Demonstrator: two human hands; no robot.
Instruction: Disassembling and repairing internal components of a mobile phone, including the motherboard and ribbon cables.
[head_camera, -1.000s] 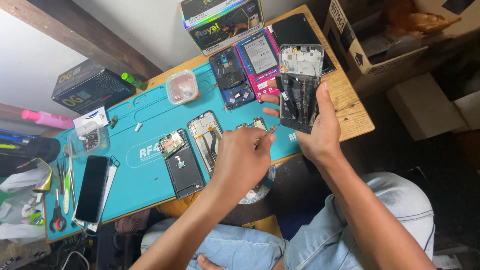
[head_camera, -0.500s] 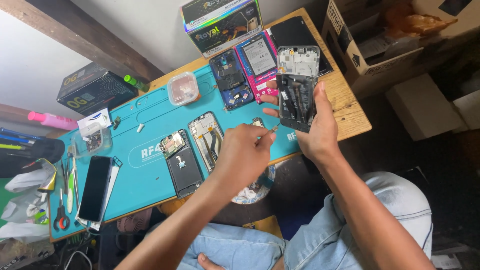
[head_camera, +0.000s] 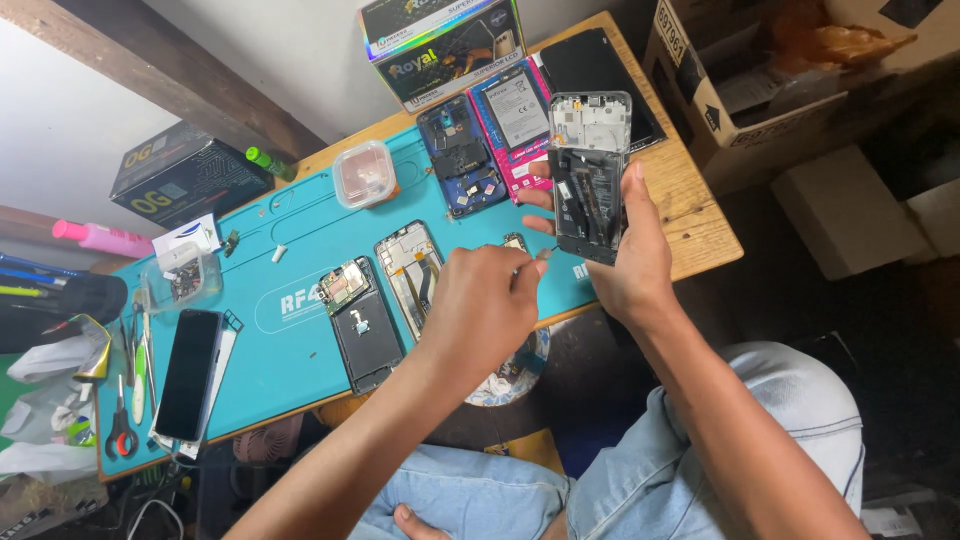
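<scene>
**Opened phone held over the bench**

I see the opened phone frame (head_camera: 588, 175), pale at its top and dark with exposed parts below, raised above the teal mat (head_camera: 300, 250). My right hand (head_camera: 625, 255) clasps its lower half, fingers wrapped round the edges. My left hand (head_camera: 480, 310) pinches a thin tool (head_camera: 535, 262) just beside it. The frame's long axis runs away from me, pale end farthest.

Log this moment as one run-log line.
right hand: holds opened phone frame upright | left hand: pinches thin tool beside it | teal mat: two opened phones
</scene>
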